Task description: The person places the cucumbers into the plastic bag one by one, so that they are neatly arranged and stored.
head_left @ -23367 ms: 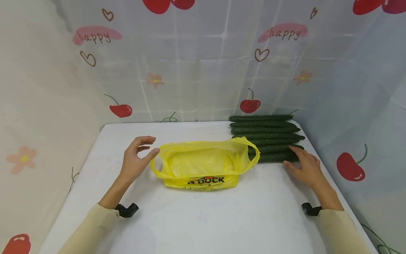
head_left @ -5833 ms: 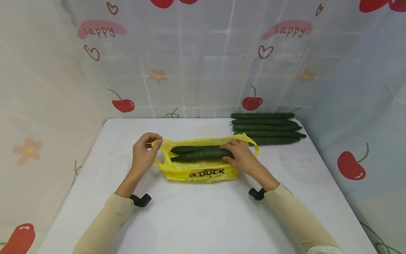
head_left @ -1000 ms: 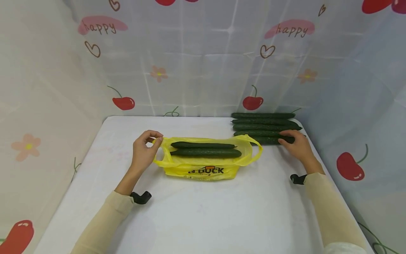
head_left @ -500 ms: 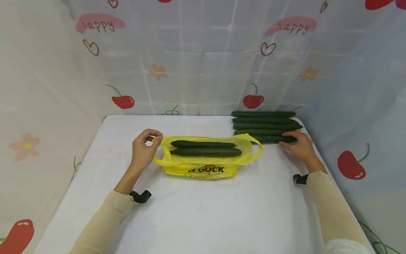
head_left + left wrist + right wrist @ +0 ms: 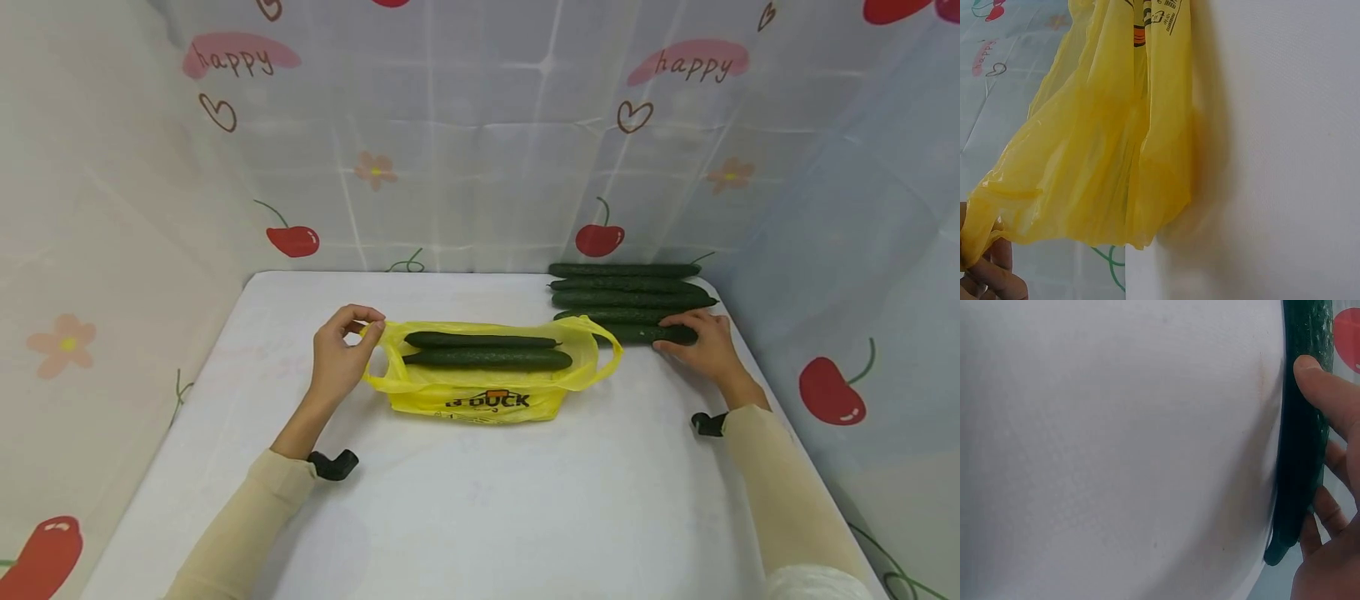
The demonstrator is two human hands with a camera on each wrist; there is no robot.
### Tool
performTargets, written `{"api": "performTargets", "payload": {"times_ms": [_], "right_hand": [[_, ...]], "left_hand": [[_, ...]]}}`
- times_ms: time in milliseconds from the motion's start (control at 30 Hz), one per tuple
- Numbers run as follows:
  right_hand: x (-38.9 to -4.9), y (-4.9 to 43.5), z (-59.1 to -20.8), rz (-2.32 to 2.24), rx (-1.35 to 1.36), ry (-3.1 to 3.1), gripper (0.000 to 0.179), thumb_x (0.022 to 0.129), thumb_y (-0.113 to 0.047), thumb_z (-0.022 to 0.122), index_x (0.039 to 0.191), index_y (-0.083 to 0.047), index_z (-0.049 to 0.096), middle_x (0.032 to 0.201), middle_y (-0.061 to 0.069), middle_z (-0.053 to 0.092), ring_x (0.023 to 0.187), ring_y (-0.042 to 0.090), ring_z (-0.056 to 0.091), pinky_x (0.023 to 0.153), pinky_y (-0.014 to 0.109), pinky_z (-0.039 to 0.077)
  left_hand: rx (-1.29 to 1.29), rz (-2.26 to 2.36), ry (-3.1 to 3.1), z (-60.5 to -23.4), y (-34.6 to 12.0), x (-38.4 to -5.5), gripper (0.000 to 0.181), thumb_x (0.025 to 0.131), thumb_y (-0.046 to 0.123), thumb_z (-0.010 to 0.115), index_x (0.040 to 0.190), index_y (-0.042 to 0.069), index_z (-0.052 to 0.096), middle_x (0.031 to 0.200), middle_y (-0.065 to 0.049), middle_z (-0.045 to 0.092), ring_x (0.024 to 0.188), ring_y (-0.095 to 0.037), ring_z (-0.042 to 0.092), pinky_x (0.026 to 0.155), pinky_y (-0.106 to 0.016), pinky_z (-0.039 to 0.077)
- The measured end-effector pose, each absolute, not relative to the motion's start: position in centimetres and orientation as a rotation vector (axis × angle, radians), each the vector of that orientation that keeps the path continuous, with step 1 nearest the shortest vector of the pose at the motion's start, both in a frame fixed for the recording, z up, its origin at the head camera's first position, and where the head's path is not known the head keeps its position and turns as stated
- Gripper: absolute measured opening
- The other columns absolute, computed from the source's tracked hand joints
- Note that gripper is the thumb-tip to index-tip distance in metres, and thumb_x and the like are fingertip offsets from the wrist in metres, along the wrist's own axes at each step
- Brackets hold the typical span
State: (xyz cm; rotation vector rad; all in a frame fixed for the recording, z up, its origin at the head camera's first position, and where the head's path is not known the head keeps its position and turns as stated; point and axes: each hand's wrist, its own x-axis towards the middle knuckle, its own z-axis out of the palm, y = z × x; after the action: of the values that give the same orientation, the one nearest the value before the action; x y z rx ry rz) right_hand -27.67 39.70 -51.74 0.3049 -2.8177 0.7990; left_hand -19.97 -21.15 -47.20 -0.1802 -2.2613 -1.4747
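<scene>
A yellow plastic carrier bag [image 5: 472, 402] lies with its mouth spread, and two dark green cucumbers [image 5: 487, 358] rest side by side inside. My left hand [image 5: 341, 350] pinches the bag's left handle between thumb and fingers; the left wrist view shows the handle [image 5: 977, 228] stretched toward those fingers. At the right, my right hand [image 5: 701, 346] grips the right end of the front cucumber [image 5: 637, 335] of a row. In the right wrist view the thumb lies on the near side of this cucumber [image 5: 1300, 444], fingers around the far side. Its left end is hidden behind the bag.
Several more cucumbers [image 5: 630, 297] lie parallel behind the held one, at the back right of the white table [image 5: 465, 500]. Printed curtains [image 5: 465, 167] stand behind and on both sides. The bag's right handle [image 5: 609, 358] loops out close to the row.
Two cucumbers have come from the row into the bag, empty at first. The right hand went back to the row and now grips the front cucumber, shifted slightly nearer. The left hand keeps its pinch.
</scene>
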Motion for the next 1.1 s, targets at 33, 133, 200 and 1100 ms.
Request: {"api": "performTargets", "payload": {"times_ms": [33,133,200,1100], "right_hand": [[-27.7,39.7,-51.8,0.801,0.306,-2.822,0.043,0.088,-0.019,0.090,0.124,-0.002,0.074,0.129,0.029,0.063,0.125,0.049,0.047,0.106,0.065,0.024],[-27.7,39.8,-51.8,0.811,0.309,-2.849,0.045,0.089,-0.019,0.089,0.126,-0.001,0.071,0.136,0.031,0.063,0.132,0.054,0.045,0.113,0.071,0.024],[-27.7,39.9,-51.9,0.815,0.287,-2.877,0.044,0.090,-0.019,0.088,0.127,-0.003,0.070,0.139,0.030,0.063,0.134,0.055,0.044,0.115,0.074,0.026],[-26.2,40.0,-51.4,0.810,0.397,-2.918,0.043,0.099,-0.021,0.079,0.140,-0.010,0.071,0.146,0.028,0.063,0.137,0.056,0.054,0.109,0.075,0.042]], "left_hand": [[-0.177,-1.474,-2.263,-47.2,-21.1,-20.0,0.010,0.103,0.016,0.074,0.111,0.011,0.077,0.112,-0.008,0.076,0.096,-0.012,0.058,0.079,-0.016,0.047],[-0.178,-1.477,-2.265,-47.1,-21.1,-19.9,0.010,0.103,0.017,0.074,0.111,0.012,0.077,0.112,-0.007,0.076,0.096,-0.013,0.058,0.079,-0.016,0.047],[-0.178,-1.484,-2.266,-47.1,-21.1,-19.9,0.010,0.103,0.018,0.074,0.111,0.012,0.077,0.111,-0.006,0.076,0.096,-0.014,0.058,0.079,-0.016,0.047],[-0.163,-1.444,-2.285,-47.3,-21.2,-20.0,0.009,0.103,0.018,0.074,0.110,0.013,0.077,0.110,-0.007,0.076,0.095,-0.013,0.058,0.075,-0.017,0.047]]}}
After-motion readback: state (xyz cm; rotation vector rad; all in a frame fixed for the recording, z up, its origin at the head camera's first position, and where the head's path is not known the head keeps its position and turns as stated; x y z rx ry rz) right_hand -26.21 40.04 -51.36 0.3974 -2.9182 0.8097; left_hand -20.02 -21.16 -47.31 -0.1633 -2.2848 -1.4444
